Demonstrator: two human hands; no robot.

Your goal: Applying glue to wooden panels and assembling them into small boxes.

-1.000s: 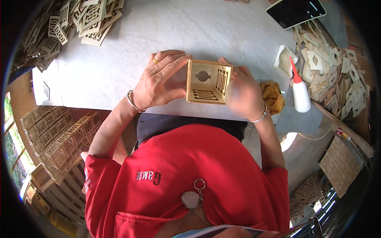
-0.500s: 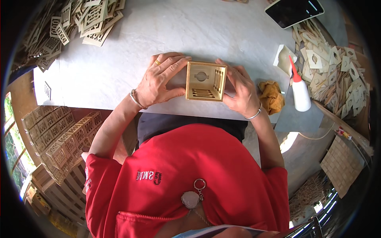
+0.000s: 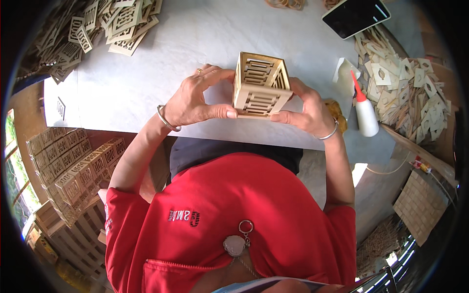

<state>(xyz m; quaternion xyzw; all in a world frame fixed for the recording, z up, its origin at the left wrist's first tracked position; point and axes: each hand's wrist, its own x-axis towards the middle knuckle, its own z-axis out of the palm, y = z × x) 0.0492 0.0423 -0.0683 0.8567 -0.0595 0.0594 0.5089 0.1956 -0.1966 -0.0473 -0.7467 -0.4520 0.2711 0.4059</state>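
Note:
A small wooden box with slotted cut-out walls (image 3: 262, 101) is between my hands, over the near part of the white tabletop. It is tilted, so its near wall faces up and I look in through its open top. My left hand (image 3: 199, 97) grips its left side, with the thumb at the lower left corner and the fingertips at the left wall. My right hand (image 3: 311, 110) holds the right side, its thumb at the lower right corner and its fingers partly hidden behind the box.
On the right are a white glue bottle with red nozzle (image 3: 366, 116), a white tray (image 3: 345, 71), an orange cloth (image 3: 336, 113) and a pile of thin wooden pieces (image 3: 415, 93). A tablet (image 3: 355, 18) lies far right, slotted panels (image 3: 124, 24) far left. Finished-looking boxes (image 3: 80, 168) stand stacked lower left.
The box has been tipped and moved slightly up and right, so its slotted near wall now shows instead of the inner bottom with its round hole. Both hands have shifted with it.

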